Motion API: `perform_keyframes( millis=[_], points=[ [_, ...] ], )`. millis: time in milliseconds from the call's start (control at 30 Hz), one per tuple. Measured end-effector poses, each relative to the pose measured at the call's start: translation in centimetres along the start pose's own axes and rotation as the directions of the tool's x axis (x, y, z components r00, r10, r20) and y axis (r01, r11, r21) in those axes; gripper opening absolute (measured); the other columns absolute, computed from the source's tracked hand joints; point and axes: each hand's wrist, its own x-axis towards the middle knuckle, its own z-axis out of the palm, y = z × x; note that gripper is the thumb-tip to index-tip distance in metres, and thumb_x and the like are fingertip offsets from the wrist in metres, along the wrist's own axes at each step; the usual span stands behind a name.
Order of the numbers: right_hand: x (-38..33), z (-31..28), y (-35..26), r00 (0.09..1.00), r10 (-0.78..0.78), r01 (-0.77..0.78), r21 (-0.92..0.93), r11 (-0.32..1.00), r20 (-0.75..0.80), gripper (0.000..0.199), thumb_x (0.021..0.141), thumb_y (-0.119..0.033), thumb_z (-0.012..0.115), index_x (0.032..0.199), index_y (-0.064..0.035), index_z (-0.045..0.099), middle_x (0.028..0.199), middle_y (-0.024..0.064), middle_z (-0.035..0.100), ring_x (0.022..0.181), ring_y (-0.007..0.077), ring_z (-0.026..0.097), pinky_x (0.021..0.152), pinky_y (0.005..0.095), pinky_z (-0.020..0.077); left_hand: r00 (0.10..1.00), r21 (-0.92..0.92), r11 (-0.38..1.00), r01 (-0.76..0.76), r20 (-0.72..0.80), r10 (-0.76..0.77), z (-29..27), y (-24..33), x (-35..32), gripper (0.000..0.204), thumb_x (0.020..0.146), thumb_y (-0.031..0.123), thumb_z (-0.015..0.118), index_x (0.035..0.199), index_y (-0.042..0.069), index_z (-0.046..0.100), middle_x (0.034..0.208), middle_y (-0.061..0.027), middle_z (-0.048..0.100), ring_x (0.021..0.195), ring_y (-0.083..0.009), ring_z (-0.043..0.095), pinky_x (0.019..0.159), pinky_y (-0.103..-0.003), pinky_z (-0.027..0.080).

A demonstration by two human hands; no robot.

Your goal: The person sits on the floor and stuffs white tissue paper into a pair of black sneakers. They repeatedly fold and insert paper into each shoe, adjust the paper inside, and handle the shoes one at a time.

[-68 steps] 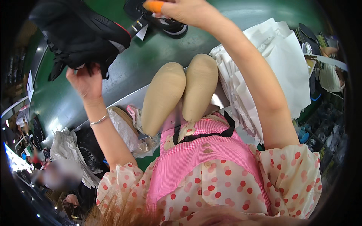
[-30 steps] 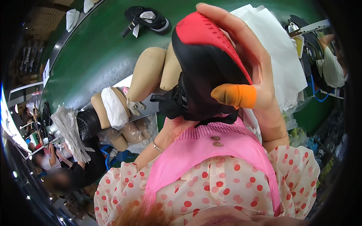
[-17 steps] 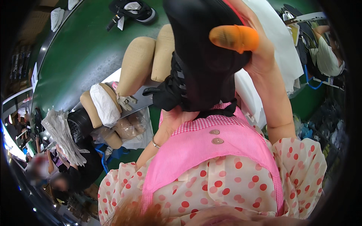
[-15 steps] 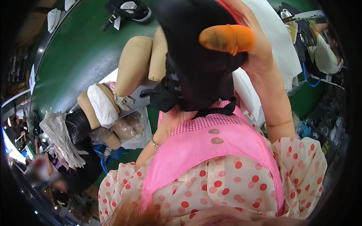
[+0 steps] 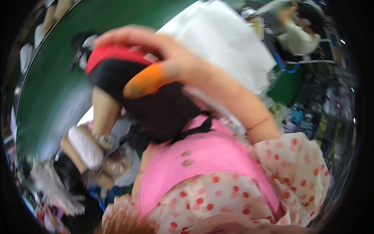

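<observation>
- R hand (image 5: 171, 56): fingers arched over the red sole (image 5: 104, 56), thumb in orange finger cot (image 5: 143, 82) pressed on the black side; sneaker clamped betw. them.
- L hand (image 5: 152, 151): at sneaker's near end, mostly hidden & blurred; can't tell if gripping or just supporting.
- Black sneaker (image 5: 163, 117): held up just beyond pink apron (image 5: 194, 150), tilted, red end toward far L.
- 2nd black shoe (image 5: 80, 42): far L, on green table (image 5: 50, 93), partly behind R fingers.
- Open room: broad stretch of tabletop L of sneaker, out to the curved L edge; another strip on far side, L of the papers.
- White paper stack (image 5: 222, 46): far R of sneaker, L edge passing behind R hand; tighter there.
- Tan shoe form (image 5: 104, 111): L of sneaker, partly covered by it.
- White-wrapped bundle (image 5: 85, 148) + clear plastic bag (image 5: 117, 162): near L, crowding that side.
- Co-worker (image 5: 298, 41): far R, well apart.
</observation>
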Motion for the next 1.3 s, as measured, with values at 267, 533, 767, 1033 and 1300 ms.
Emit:
perform_keyframes(
  millis=[267, 533, 767, 1033, 1300],
  points=[
    [1.1, 0.2, -2.5, 0.994, -0.103, 0.105, -0.151, 0.983, 0.018, 0.061, 0.066, -0.014, 0.078, 0.122, -0.0070, 0.057, 0.111, 0.0049, 0.061, 0.104, 0.0137, 0.055, 0.093, 0.0277, 0.0428, 0.995, -0.017, 1.000, -0.009, -0.103, 0.007, 0.1, 1.2, 1.3, 0.059, 0.090, 0.040, 0.050, 0.137, 0.006, 0.042, 0.143, -0.0165, 0.040, 0.132, -0.0329, 0.038, 0.111, -0.046, 0.030],
    [1.5, 0.4, -0.9, 0.999, -0.010, 0.000, -0.274, 0.962, -0.034, 0.056, 0.072, -0.016, 0.077, 0.123, -0.0075, 0.056, 0.106, 0.0044, 0.062, 0.093, 0.0111, 0.057, 0.082, 0.0231, 0.0467, 0.985, -0.135, 0.990, -0.026, -0.170, 0.003, -0.3, 0.8, 0.4, 0.057, 0.092, 0.041, 0.044, 0.135, 0.004, 0.044, 0.143, -0.0177, 0.041, 0.132, -0.0345, 0.038, 0.110, -0.048, 0.032],
    [2.0, -1.5, 1.3, 0.999, -0.009, 0.008, 0.042, 0.999, 0.041, 0.047, 0.080, -0.018, 0.067, 0.124, -0.0066, 0.056, 0.112, 0.0035, 0.061, 0.105, 0.0116, 0.055, 0.093, 0.0241, 0.0407, 0.981, -0.094, 0.992, -0.089, -0.182, 0.071, 1.6, -0.2, -1.5, 0.053, 0.093, 0.036, 0.047, 0.134, 0.002, 0.044, 0.139, -0.0183, 0.044, 0.128, -0.0340, 0.042, 0.108, -0.048, 0.035],
    [0.8, -3.0, 3.1, 0.987, 0.151, -0.146, 0.088, 0.985, -0.058, 0.048, 0.083, -0.020, 0.065, 0.128, -0.0091, 0.055, 0.113, 0.0025, 0.060, 0.103, 0.0103, 0.056, 0.091, 0.0234, 0.0425, 0.963, 0.508, 0.854, -0.113, -0.157, 0.221, 5.8, -0.2, -6.9, 0.051, 0.089, 0.021, 0.063, 0.131, 0.000, 0.044, 0.130, -0.0185, 0.051, 0.120, -0.0305, 0.052, 0.104, -0.047, 0.042],
    [0.0, -4.5, 4.3, 0.978, 0.180, -0.111, 0.464, 0.879, -0.106, 0.050, 0.085, -0.013, 0.061, 0.132, -0.0047, 0.047, 0.108, 0.0090, 0.061, 0.094, 0.0171, 0.062, 0.085, 0.0285, 0.0515, 0.960, -0.011, 0.960, -0.281, 0.005, 0.281, 9.2, -3.1, -7.5, 0.066, 0.085, 0.037, 0.068, 0.135, 0.007, 0.038, 0.141, -0.0138, 0.040, 0.133, -0.0324, 0.034, 0.115, -0.050, 0.022]
  ],
)
